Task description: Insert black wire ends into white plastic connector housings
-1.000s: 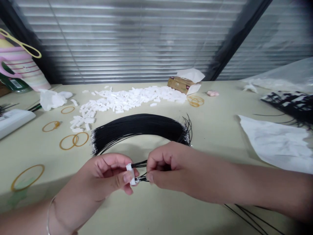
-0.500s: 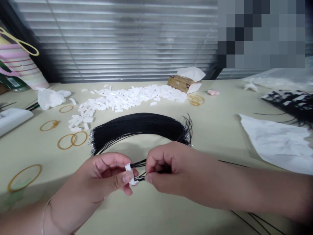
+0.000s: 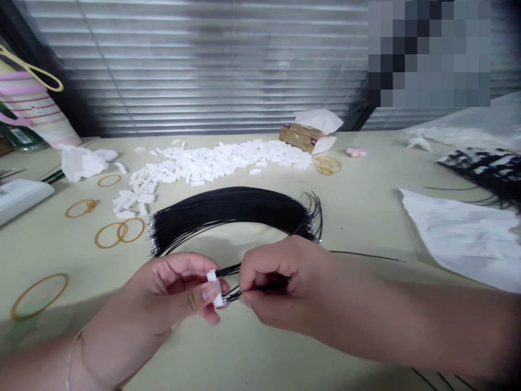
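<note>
Between the thumb and fingers of my left hand is a white connector housing. Several black wires run from its right side toward my right hand, whose thumb and forefinger pinch the wires close to the housing. At the housing's lower end, silver terminals show on the wire tips; whether they are fully seated I cannot tell. Just beyond my hands lies a curved bundle of black wires with metal terminals at both ends. My right palm hides part of the held wires.
A pile of white connector housings spreads behind the bundle, beside a small tissue pack. Rubber bands lie at left, near a striped cup. At right are a white paper sheet and wired connectors.
Both hands stay nearly in place around the housing. My right hand and forearm have shifted slightly, and the loose wire ends beyond the forearm have moved.
</note>
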Available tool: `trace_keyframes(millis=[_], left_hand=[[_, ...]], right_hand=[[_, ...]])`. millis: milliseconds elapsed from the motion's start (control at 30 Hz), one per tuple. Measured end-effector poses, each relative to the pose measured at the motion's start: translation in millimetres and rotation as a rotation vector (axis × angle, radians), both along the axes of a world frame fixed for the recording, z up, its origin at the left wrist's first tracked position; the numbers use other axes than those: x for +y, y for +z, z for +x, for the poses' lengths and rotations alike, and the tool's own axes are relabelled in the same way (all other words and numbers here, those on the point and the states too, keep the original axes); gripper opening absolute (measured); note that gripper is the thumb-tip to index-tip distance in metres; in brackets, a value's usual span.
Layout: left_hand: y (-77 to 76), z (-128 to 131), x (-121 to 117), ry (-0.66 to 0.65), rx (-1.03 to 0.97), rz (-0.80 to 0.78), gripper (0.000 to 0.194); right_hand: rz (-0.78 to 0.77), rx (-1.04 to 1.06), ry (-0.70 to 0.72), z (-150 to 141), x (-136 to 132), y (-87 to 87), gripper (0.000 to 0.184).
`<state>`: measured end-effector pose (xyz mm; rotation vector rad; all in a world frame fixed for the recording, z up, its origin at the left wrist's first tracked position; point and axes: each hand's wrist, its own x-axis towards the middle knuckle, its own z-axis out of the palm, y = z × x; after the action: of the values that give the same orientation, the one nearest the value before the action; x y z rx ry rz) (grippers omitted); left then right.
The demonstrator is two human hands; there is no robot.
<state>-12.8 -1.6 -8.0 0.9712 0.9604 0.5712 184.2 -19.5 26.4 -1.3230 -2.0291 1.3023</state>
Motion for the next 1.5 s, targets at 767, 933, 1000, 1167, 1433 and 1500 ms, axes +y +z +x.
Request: trace_keyframes(millis=[767,933,1000,1167,1433,1500], left_hand=[[-1.3,-1.3,-2.7,-0.057,0.012,0.068,0.009],[1.9,1.2,-0.6,-0.043,0.014,0.061,0.013],[2.9,2.2,-0.8,-0.038,0.014,0.060,0.014],[2.1,2.0,-2.7,-0.043,0.013,0.055,0.013],[1.4,0.7,-4.5,-0.014,-0.030,-0.024,0.017],[2.4,1.0,-5.1,-0.003,-0.016,-0.020,0.017]], right_hand=[[0.242,-0.239,0.050,-0.6,-3.9,3.7,0.017],[0.248,-0.227,0.048,0.0,-4.1,4.6,0.016],[0.249,-0.229,0.060,-0.2,-2.9,5.5,0.018],[0.294,-0.226,0.075,-2.2,-0.5,7.3,0.023],[0.181,-0.156,-0.024,-7.4,-6.1,-3.3,0.016],[0.080,-0.142,-0.017,-7.6,-6.9,-4.6,0.017]])
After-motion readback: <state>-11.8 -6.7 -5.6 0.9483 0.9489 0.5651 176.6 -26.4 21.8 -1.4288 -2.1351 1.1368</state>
